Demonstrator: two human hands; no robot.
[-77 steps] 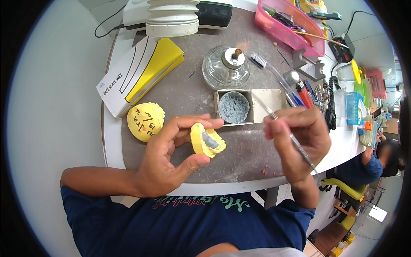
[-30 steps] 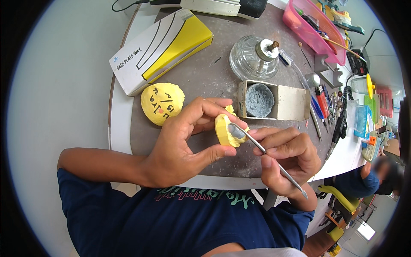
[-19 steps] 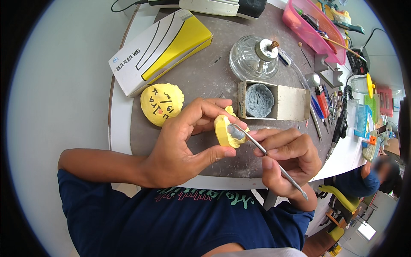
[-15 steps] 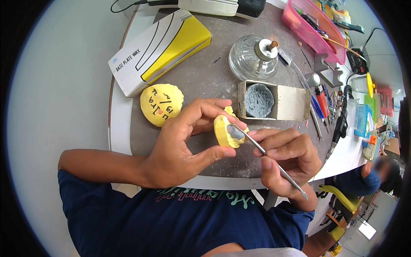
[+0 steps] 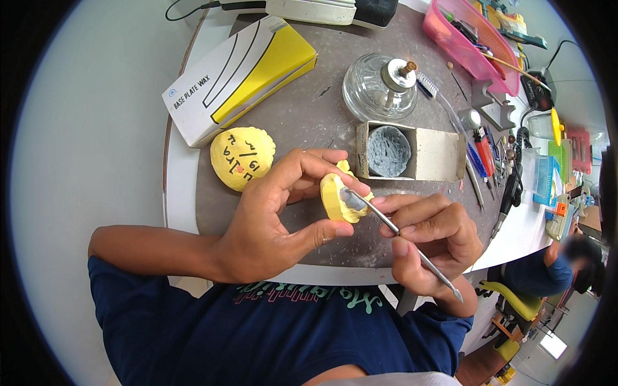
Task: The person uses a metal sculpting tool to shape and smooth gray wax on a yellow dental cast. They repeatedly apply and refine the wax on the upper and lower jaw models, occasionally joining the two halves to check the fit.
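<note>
Between the thumb and fingers of my left hand (image 5: 283,206) is a yellow plaster dental cast (image 5: 332,198), held up above the table. A grey patch of wax-like material (image 5: 351,201) covers part of its inner surface. My right hand (image 5: 434,235) grips a slim metal wax carver (image 5: 421,256) like a pen. The carver's far tip touches the grey patch, while its pointed other end sticks out past my palm. Just beyond my hands, an open small box (image 5: 418,153) contains a round grey block of wax (image 5: 389,152). Left of my left hand lies another yellow plaster cast (image 5: 242,158), handwriting on its flat face.
A glass spirit lamp (image 5: 380,87) stands behind the small box. At the back left lies a white and yellow carton (image 5: 241,80). Pens and hand tools (image 5: 483,151) line the right side, near a pink basket (image 5: 473,55). Another person (image 5: 541,270) sits far right.
The carver's tip has shifted very slightly on the grey patch. Both hands keep nearly the same place and grip.
</note>
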